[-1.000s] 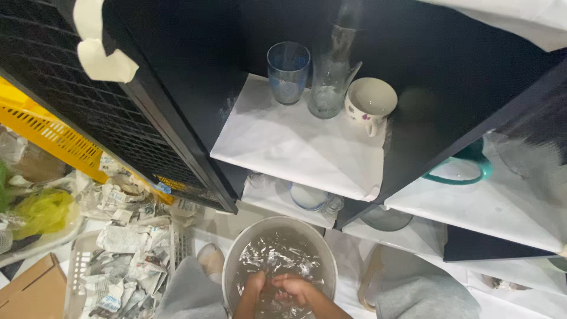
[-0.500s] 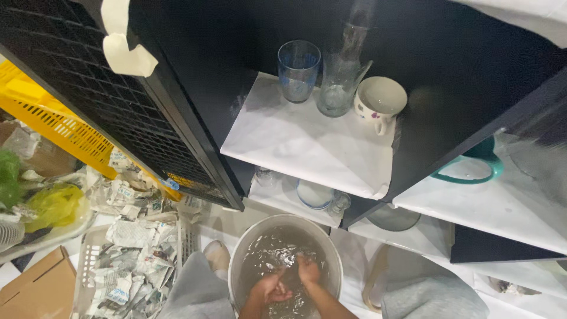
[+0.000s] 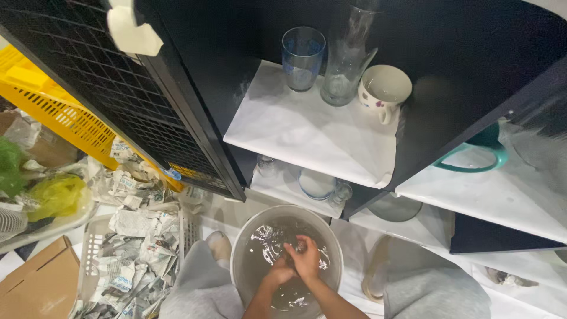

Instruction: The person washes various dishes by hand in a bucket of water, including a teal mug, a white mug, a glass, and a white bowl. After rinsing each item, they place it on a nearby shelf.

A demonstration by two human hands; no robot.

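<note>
A round metal basin of water sits on the floor between my knees. Both my hands are in the water, pressed together near its middle. My left hand and my right hand are closed around a small clear object that glints; its shape is hard to make out. Above the basin is a dark cupboard with white-lined shelves. On the upper shelf stand a blue-tinted glass, a tall clear carafe and a white mug.
The open mesh cupboard door hangs at the left. A white basket of crumpled newspaper, a yellow crate and a cardboard box lie to the left. A teal-handled cup and glassware sit on lower shelves.
My hands have shifted within the basin and now press together nearer its middle. The view has drifted slightly, so the shelf sits lower in the frame.
</note>
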